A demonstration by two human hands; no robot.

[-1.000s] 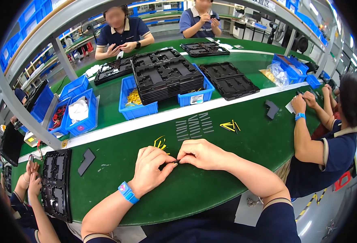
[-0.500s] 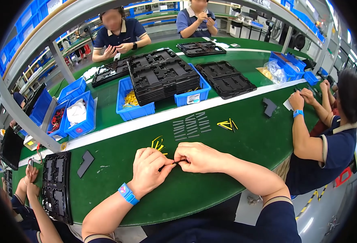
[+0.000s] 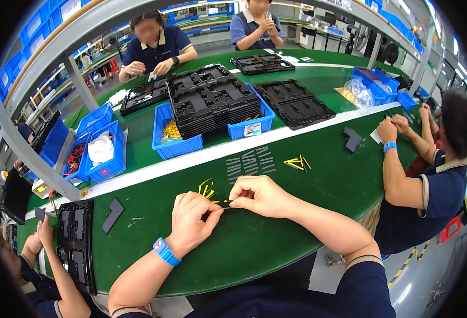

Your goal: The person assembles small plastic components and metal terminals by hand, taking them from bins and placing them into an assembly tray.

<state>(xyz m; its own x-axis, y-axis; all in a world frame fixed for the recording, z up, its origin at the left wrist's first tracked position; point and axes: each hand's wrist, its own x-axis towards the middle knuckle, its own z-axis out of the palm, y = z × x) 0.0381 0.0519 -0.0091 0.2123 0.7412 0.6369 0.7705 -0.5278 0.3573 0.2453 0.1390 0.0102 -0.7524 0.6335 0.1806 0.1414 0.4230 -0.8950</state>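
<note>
My left hand is closed in a pinch on one end of a thin dark strip, low over the green table. My right hand pinches at the strip's other end, its fingertips hiding part of it. A small yellow piece shows by my right fingertips; whether they touch it is unclear. Just beyond my left hand lies a loose pile of narrow yellow strips. Past my right hand, thin grey strips lie in rows, with several yellow-and-black strips to their right.
Stacked black trays rest on blue bins beyond the white line. Another black tray lies at left. Dark angular pieces lie on the green table. Co-workers sit at left, right and across.
My fingertips have parted a little, baring the thin strip and a yellow bit between them. My right hand has risen slightly. The left co-worker now holds up a dark piece.
</note>
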